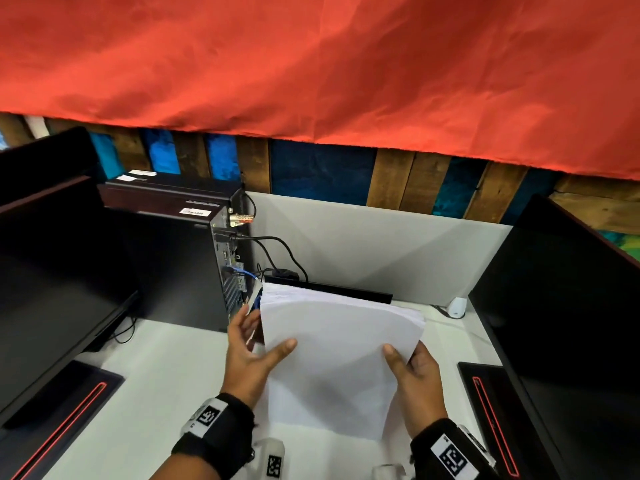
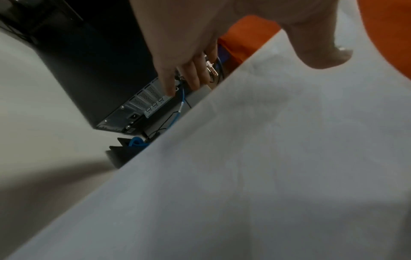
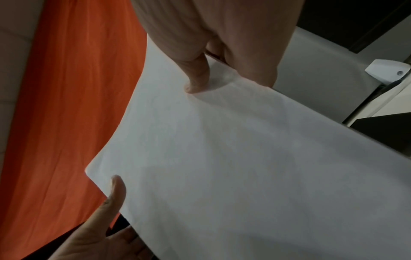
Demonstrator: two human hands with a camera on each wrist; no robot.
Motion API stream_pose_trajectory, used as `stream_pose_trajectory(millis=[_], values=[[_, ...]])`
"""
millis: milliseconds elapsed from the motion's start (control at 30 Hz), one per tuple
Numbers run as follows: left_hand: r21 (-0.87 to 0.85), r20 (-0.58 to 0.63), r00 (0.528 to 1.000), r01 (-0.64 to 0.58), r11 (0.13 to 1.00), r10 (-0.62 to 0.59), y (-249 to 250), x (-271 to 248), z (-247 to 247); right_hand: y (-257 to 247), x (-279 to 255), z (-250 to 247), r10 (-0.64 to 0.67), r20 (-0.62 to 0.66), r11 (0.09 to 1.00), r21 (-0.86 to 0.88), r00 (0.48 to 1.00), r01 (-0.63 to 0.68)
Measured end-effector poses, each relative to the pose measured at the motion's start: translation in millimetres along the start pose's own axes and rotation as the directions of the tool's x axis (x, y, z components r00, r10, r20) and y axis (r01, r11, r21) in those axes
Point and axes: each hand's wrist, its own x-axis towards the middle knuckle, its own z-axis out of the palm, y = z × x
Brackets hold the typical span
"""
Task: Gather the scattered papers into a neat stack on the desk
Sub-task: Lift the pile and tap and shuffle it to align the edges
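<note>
Papers (image 1: 337,355), held upright as a sheaf over the white desk (image 1: 166,368) in the head view, sit pinched between the left hand (image 1: 254,355) and right hand (image 1: 417,379), and should be tapped down squarely to even the splayed top edges; the left wrist view shows the thumb lying on the sheet's face with straight fingers behind, the right wrist view a thumb pressing the sheaf's right edge.

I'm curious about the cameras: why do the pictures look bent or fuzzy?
Head view: sharp, wide-angle bending at the monitors. Left wrist view: soft, the papers smeared and grey. Right wrist view: dim, a shadow across the papers.
</note>
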Motion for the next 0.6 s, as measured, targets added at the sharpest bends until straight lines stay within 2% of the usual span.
stream_pose_trajectory(millis=[100, 133, 233, 333, 433, 600], values=[[0.019, 0.181, 0.982, 0.059, 0.998, -0.061, -4, -1, 1, 0, -3, 0, 0.0, 0.006, 1.0, 0.013, 1.0, 0.0], [0.031, 0.2, 0.976, 0.076, 0.997, -0.081, -6, -1, 2, 0, -4, 0, -0.001, 0.001, 1.0, 0.029, 1.0, 0.001], [0.01, 0.161, 0.982, 0.104, 0.995, -0.104, -19, 8, -6, 3, -3, -5, 0.016, -0.017, 0.994, 0.105, 1.0, -0.014], [0.131, 0.216, 0.966, 0.118, 0.984, -0.144, -31, 12, -7, 6, -4, -4, -0.015, 0.001, 1.0, -0.019, 1.0, 0.015], [0.198, 0.125, 0.986, 0.085, 0.976, -0.111, -32, 10, 3, 3, -2, 5, -0.034, -0.022, 0.997, -0.074, 0.999, 0.032], [0.164, 0.045, 0.999, -0.034, 0.986, 0.027, 0, 14, 14, -16, 5, 13, -0.098, -0.048, 0.994, -0.043, 0.994, 0.096]])
